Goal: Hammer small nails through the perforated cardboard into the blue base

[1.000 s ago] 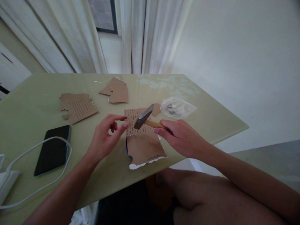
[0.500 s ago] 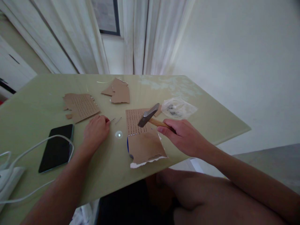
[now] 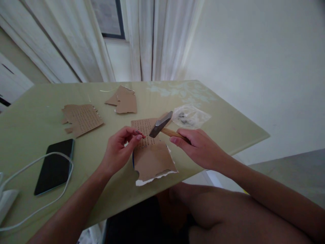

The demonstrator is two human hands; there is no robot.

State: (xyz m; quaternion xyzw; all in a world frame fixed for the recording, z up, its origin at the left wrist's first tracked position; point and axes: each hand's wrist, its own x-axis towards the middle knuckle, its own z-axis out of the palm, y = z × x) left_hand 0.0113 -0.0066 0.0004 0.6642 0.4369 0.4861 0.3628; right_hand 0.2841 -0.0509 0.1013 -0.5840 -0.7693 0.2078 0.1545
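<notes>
In my right hand (image 3: 199, 145) is a hammer (image 3: 161, 124), gripped by its wooden handle, its metal head raised over a sheet of cardboard (image 3: 155, 161). Rows of small holes cover the far part of that sheet; its near edge is torn and white. My left hand (image 3: 119, 147) is closed in a pinch above the sheet's left side, close to the hammer head. Between its thumb and fingers is a thin nail (image 3: 137, 131), mostly hidden. A bit of something blue shows under the sheet's left edge.
Another hole-covered cardboard piece (image 3: 86, 118) lies at the left, and torn cardboard (image 3: 127, 101) farther back. A clear plastic bag (image 3: 191, 116) with dark bits sits beyond the hammer. At the left are a phone (image 3: 53, 167) and a white cable (image 3: 30, 163) crossing it. The glossy table's (image 3: 223, 132) edge runs close to my legs.
My left hand has lifted from the table where thin nails lay and moved right, over the cardboard, with a nail in its pinch. The right hand and hammer have barely moved. The view has shifted slightly.
</notes>
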